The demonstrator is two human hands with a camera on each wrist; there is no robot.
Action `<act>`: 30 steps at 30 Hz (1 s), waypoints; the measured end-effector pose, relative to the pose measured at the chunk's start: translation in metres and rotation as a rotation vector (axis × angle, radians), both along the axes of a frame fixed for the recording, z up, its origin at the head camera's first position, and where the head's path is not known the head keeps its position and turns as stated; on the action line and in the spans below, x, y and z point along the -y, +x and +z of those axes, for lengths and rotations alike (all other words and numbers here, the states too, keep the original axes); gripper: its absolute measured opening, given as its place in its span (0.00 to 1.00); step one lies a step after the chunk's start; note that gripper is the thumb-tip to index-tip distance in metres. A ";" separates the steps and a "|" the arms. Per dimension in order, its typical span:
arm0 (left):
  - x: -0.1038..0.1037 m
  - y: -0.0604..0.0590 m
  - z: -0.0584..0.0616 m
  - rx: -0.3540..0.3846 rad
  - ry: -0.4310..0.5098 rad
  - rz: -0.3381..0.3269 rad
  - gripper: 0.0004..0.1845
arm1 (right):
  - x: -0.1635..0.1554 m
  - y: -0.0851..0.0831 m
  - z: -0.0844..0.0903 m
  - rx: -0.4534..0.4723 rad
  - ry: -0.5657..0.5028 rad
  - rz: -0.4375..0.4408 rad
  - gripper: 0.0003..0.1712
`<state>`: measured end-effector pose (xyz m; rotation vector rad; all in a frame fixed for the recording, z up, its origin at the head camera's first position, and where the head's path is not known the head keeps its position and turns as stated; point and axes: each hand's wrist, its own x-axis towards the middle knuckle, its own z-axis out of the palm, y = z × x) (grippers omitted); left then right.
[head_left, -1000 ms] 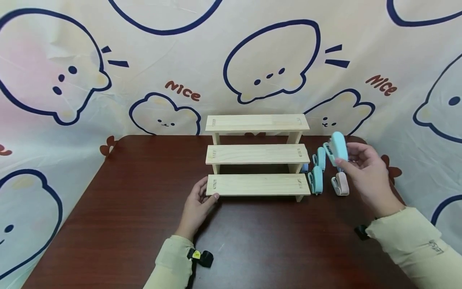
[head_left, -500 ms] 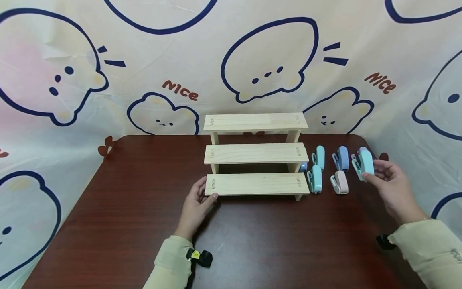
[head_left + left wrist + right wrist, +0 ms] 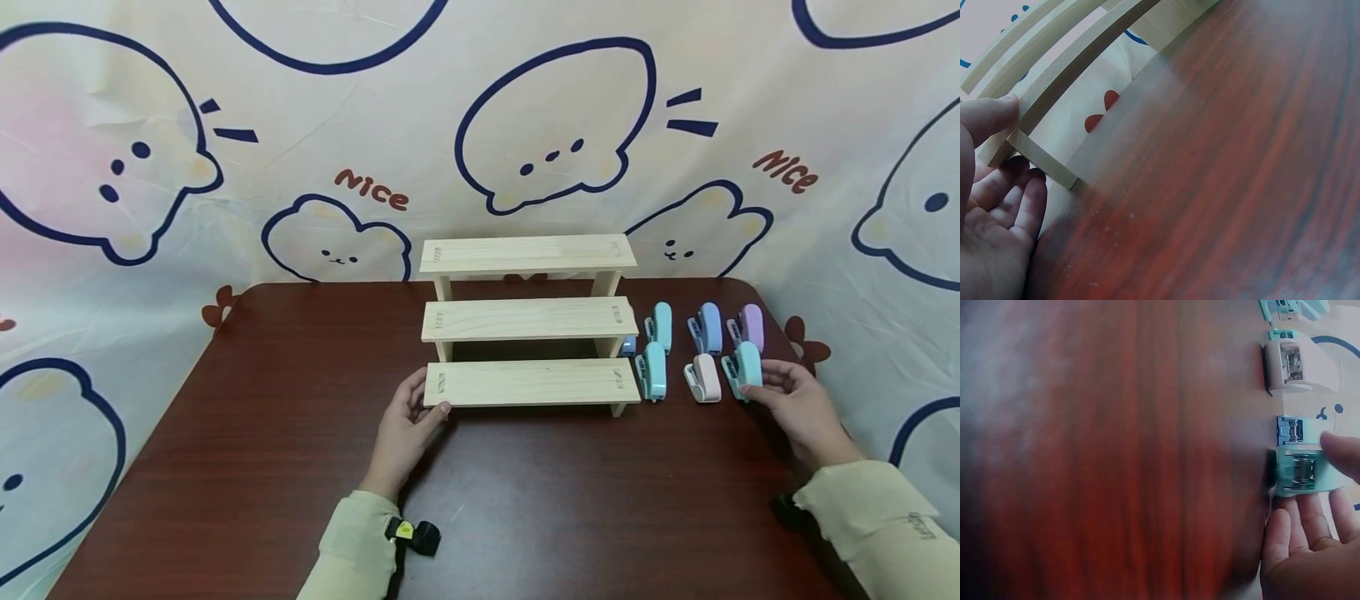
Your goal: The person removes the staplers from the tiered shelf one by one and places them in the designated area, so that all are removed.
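The left hand (image 3: 405, 425) has its grip clasped on the left end of the bottom step of the bare wooden three-step shelf (image 3: 528, 321), thumb on top. Dark counter (image 3: 262, 433) lies open in front. Right of the shelf stand small staplers in rows. The right hand (image 3: 798, 408) pinches the teal stapler (image 3: 744, 369) standing near the counter's right edge. The backdrop reads "Nice" (image 3: 372, 190).

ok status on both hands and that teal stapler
Left hand grips the wooden rack at its lowest step's end. Right hand holds the teal stapler on the table, beside the white stapler. Nothing obstructing.
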<state>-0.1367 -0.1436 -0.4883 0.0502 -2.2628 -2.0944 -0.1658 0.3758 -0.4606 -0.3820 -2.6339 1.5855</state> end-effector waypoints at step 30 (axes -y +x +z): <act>0.007 -0.006 -0.003 0.024 0.091 -0.008 0.35 | -0.008 0.000 -0.013 -0.172 -0.642 -0.160 0.25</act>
